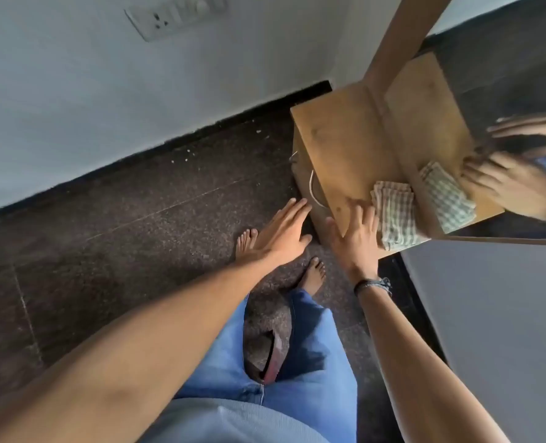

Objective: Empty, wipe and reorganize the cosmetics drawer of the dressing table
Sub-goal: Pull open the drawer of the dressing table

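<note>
A dark speckled stone floor fills most of the head view, meeting a pale wall along a black skirting. A person in blue jeans stands barefoot on it before a wooden dressing table at the right. The table's mirror rises from the back of the wooden surface and reflects a hand and a cloth. The table's front face, where the drawer sits, is seen at a steep angle, so the drawer's outline and contents cannot be made out. The left hand reaches forward and low toward that front face. Its grip is wide, the fingers straight and close together and holding nothing, and the fingertips are just beside the lower metal handle. Whether they touch the wood cannot be told. The right hand lies palm down on the near corner of the surface, fingers spread and straight. Its thumb hangs over the front edge and its outer finger is up against a folded checked cloth. That cloth rests on the surface at the foot of the mirror. A white switch plate is set in the wall at the top, and a dark band circles the right wrist.
</note>
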